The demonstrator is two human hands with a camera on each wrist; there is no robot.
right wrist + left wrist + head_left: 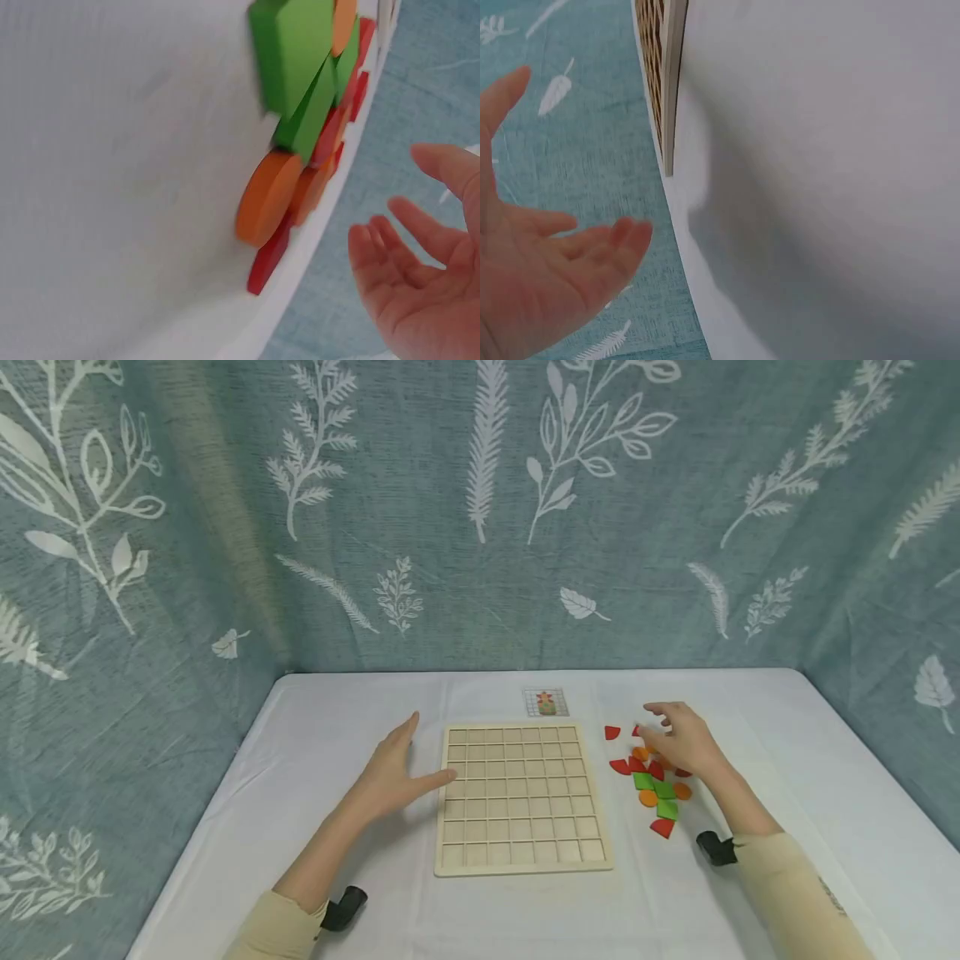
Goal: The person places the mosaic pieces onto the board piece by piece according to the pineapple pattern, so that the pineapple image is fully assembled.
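Note:
A pale wooden board [525, 869] with a grid of square cells lies flat before me. Just off its left side hovers my left hand [390, 781], thumb spread from the fingers and reaching the board's left edge; whether it touches cannot be told. On the right, my right hand [684, 742] hangs over a loose group of coloured pieces, fingers loosely bent and holding nothing. Among them are green squares [664, 790], orange discs [648, 798] and red quarter-round pieces [662, 828]; the hand hides some. In the right wrist view a gap separates the hand [427, 292] from the pieces.
Behind the board lies a small card [546, 702] with a grid and a coloured figure. A white cloth [360, 702] covers the table. Blue-green leaf-patterned curtains [450, 593] stand at the back and sides. Each wrist carries a black camera [345, 908].

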